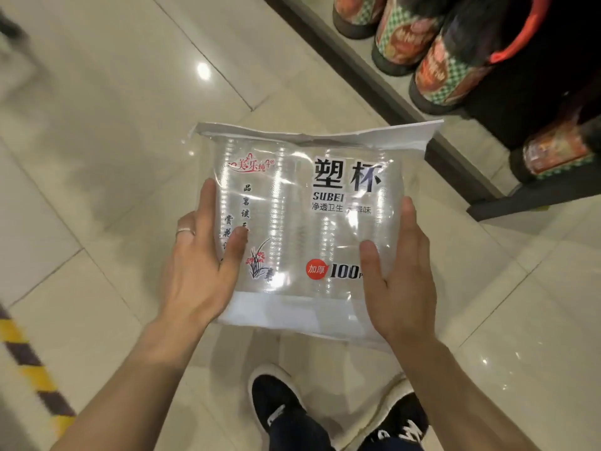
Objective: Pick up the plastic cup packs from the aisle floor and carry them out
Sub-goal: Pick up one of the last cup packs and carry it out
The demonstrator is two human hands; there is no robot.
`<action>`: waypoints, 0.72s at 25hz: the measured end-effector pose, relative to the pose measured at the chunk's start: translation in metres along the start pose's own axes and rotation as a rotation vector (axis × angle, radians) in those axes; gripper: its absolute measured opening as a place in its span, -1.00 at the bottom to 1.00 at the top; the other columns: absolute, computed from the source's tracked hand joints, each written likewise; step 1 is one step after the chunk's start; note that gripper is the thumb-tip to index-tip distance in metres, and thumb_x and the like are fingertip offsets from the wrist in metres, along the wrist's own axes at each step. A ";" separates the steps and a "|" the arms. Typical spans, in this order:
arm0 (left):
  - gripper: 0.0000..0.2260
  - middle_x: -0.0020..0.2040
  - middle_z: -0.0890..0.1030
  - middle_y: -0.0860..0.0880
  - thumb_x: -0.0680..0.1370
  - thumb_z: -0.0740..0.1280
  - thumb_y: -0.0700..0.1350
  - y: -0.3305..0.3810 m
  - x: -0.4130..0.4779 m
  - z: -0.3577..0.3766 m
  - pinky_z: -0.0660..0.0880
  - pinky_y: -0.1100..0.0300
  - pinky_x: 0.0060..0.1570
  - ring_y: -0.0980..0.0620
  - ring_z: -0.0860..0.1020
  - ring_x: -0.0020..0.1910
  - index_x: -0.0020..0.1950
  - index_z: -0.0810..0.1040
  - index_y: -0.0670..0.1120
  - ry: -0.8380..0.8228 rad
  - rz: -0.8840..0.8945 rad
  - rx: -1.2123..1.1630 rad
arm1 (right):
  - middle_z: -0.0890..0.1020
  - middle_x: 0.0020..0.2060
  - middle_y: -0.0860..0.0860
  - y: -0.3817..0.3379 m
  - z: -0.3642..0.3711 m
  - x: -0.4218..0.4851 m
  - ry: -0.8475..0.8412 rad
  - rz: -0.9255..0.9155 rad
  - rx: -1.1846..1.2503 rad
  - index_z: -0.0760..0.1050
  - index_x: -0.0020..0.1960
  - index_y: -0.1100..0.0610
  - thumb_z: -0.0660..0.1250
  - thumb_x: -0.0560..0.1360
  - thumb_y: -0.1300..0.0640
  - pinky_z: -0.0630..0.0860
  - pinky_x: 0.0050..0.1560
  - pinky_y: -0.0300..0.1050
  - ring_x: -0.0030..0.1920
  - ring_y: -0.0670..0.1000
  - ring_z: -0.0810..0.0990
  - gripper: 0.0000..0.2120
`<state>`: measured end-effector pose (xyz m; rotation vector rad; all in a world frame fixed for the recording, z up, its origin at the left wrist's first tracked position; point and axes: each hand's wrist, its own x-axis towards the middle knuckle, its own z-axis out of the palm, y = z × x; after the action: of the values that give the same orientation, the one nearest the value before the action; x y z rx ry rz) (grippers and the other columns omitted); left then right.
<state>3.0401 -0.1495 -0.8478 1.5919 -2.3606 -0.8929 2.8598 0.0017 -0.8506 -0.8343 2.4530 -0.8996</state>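
Over the floor, both hands clasp the cup pack.

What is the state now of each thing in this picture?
cup pack: off the floor, held between both hands
left hand: grips its left side, thumb on front
right hand: grips its right side, thumb on front
bottles: standing on the low shelf

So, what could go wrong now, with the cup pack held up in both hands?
The cup pack is glossy film, held only at its sides by the left hand and right hand, so it may slip. The bottles on the low shelf stand near; a turn might knock them.
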 end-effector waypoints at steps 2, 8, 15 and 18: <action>-0.36 0.51 0.27 -0.13 0.56 0.03 0.27 0.033 0.005 -0.063 0.23 0.18 0.07 -0.09 0.34 0.37 0.59 -0.13 0.23 0.095 0.011 -0.027 | 0.26 0.47 -0.05 -0.064 -0.041 0.017 0.035 -0.088 0.011 -0.07 0.58 -0.15 0.13 0.59 -0.15 0.31 0.12 -0.13 0.32 -0.19 0.27 -0.37; -0.36 0.56 0.24 -0.02 0.54 0.10 0.23 0.166 0.008 -0.279 0.28 0.05 0.25 -0.08 0.28 0.44 0.58 -0.03 0.18 0.419 0.013 -0.120 | 0.22 0.52 -0.06 -0.262 -0.196 0.052 0.107 -0.312 0.064 -0.01 0.59 -0.10 0.17 0.62 -0.10 0.10 0.26 -0.41 0.45 -0.19 0.18 -0.38; -0.43 0.52 0.29 0.03 0.53 0.11 0.25 0.361 -0.022 -0.528 0.32 -0.05 0.24 -0.09 0.34 0.38 0.53 0.07 0.25 0.650 0.178 -0.174 | 0.29 0.46 -0.03 -0.478 -0.430 0.040 0.318 -0.523 0.150 0.00 0.58 -0.12 0.13 0.55 -0.09 0.22 0.18 -0.25 0.30 -0.22 0.27 -0.36; -0.43 0.53 0.28 0.02 0.55 0.13 0.24 0.444 -0.050 -0.609 0.29 -0.06 0.32 -0.08 0.31 0.44 0.55 0.09 0.22 0.721 0.297 -0.220 | 0.31 0.45 0.00 -0.537 -0.537 0.019 0.434 -0.615 0.177 0.05 0.59 -0.04 0.19 0.57 0.01 0.10 0.13 -0.58 0.36 -0.14 0.24 -0.37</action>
<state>2.9788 -0.2268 -0.0990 1.1656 -1.8357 -0.3968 2.7688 -0.1017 -0.1032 -1.4960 2.4278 -1.6353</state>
